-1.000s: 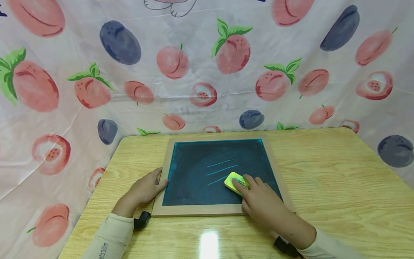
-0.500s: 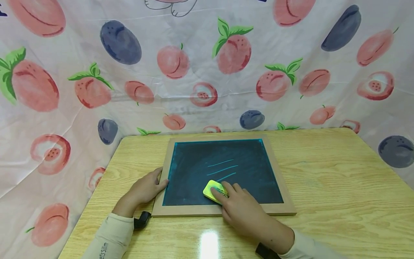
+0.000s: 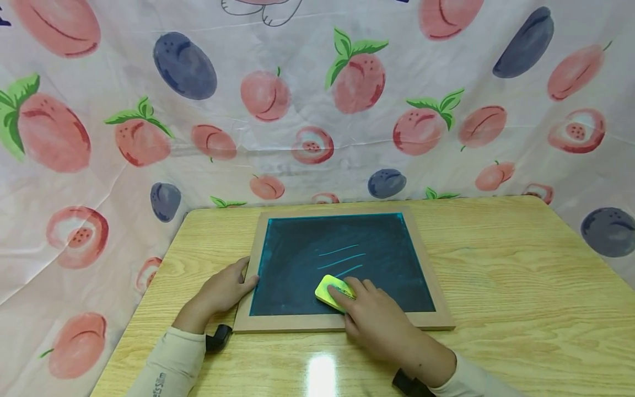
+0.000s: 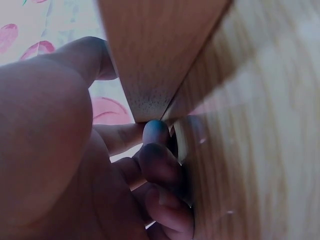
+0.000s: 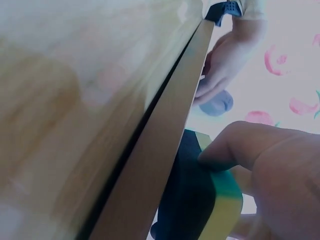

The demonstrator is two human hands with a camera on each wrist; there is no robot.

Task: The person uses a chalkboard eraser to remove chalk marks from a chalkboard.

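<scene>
A small chalkboard (image 3: pixel 290 237) in a light wooden frame lies on the table. Several light-blue lines (image 3: pixel 341 261) slant across its middle. My left hand (image 3: pixel 220 289) grips the left side of the frame, thumb on top; the left wrist view shows its fingers (image 4: pixel 161 167) curled low against the frame's outer side. My right hand (image 3: pixel 379 325) holds a yellow board eraser (image 3: pixel 324 289) against the lower middle of the board, just below the lowest line. In the right wrist view, the eraser's dark side (image 5: pixel 187 185) shows, with the thumb pressed on it.
The wood-grain table (image 3: pixel 511 275) extends to both sides of the board. Behind it hangs a white cloth (image 3: pixel 307 49) printed with peaches. A black wrist device (image 3: pixel 218 337) sits by the left wrist, another (image 3: pixel 410 384) by the right.
My right hand has slid the eraser leftward across the lower board, then slightly back right. The lowest line's right end is uncovered; its left end no longer shows. My left hand stays put.
</scene>
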